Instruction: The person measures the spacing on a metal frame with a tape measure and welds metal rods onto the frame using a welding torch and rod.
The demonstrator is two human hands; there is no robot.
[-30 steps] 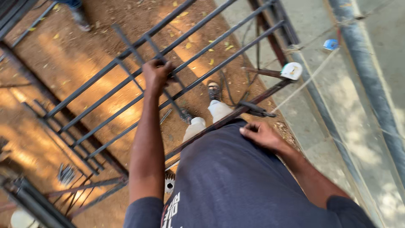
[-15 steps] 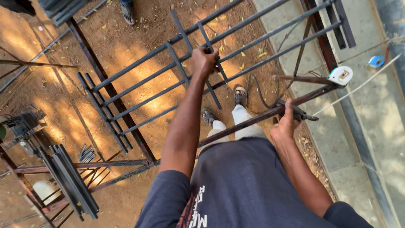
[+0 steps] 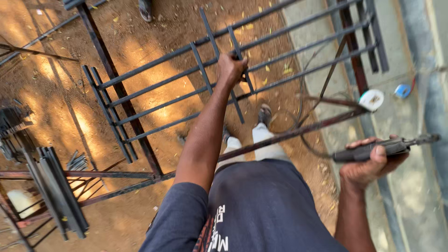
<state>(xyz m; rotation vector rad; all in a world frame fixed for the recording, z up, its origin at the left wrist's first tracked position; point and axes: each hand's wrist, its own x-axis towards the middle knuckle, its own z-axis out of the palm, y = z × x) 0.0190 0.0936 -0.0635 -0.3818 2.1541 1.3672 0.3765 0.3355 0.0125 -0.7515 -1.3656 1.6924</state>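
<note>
My left hand (image 3: 232,69) is stretched forward and closed around a short upright bar of a dark metal grille (image 3: 172,95) that lies over the dirt. My right hand (image 3: 368,164) is off to the right, gripping the dark handle of a welding-type hand tool (image 3: 385,148) whose tip points right. A cable (image 3: 303,116) loops from it over the ground. A rusty steel rail (image 3: 298,130) runs diagonally between my hands, above my light trousers and shoes (image 3: 264,114).
A white tape roll (image 3: 372,99) sits on the rail's far end, with a blue roll (image 3: 402,90) on the concrete strip beyond. Stacked dark steel bars (image 3: 53,191) and a frame lie at lower left. Another person's foot (image 3: 145,9) shows at the top.
My right hand has come off the rail and swung out to the right, holding the dark tool. My left hand stays on the grille bar. The view has shifted slightly.
</note>
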